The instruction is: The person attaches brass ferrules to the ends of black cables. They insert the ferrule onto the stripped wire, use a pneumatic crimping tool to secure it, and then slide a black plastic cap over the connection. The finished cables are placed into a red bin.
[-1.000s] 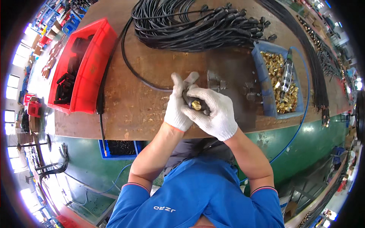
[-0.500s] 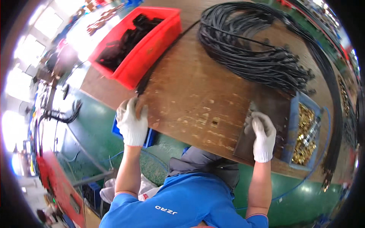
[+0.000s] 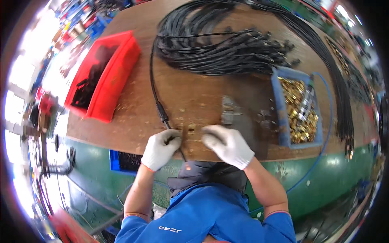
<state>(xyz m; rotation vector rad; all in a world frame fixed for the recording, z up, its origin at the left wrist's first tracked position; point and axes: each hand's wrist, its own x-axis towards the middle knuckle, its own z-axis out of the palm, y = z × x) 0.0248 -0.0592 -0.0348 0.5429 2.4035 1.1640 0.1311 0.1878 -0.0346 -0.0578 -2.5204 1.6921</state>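
Both my hands wear white gloves and rest at the near edge of a brown wooden bench (image 3: 202,97). My left hand (image 3: 160,148) is closed around a thin black cable (image 3: 156,97), near its thicker end piece. That cable runs up the bench to a big bundle of black cables (image 3: 227,44). My right hand (image 3: 227,143) lies curled on the wood just right of the left; what it holds is hidden. A small grey metal fixture (image 3: 229,111) sits just beyond it.
A red bin (image 3: 103,77) with black parts stands at the left. A blue tray (image 3: 300,107) of brass fittings stands at the right, with a blue hose (image 3: 326,121) curving past it. A blue box (image 3: 125,160) sits under the bench's green front.
My left hand has come back from the bench's left edge to the middle and now grips the black cable. My right hand moved left, close to it.
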